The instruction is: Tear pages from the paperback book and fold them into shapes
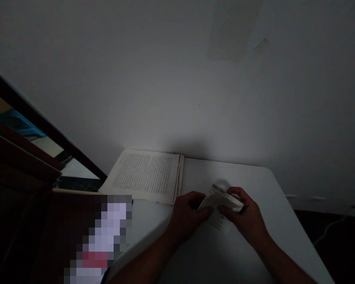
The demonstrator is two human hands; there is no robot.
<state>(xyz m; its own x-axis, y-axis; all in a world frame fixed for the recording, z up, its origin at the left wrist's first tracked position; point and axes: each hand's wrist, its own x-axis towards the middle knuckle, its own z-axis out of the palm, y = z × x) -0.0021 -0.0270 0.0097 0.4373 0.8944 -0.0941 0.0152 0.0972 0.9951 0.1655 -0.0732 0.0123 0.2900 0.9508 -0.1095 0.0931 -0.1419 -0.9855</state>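
Both my hands are over a white table (263, 185) in dim light. My left hand (187, 215) and my right hand (245, 215) are closed on a folded printed sheet of paper (221, 200), one at each end, holding it just above the tabletop. Printed lines show on the part of the paper that hangs below my fingers. An open book (144, 175) with printed pages lies flat on the table, to the left and beyond my left hand, apart from it.
A plain wall (177, 79) stands right behind the table. A dark wooden frame with a mirror or glass (32, 138) leans at the left. A blurred pixelated patch (103, 240) covers the lower left. The floor at the right is dark.
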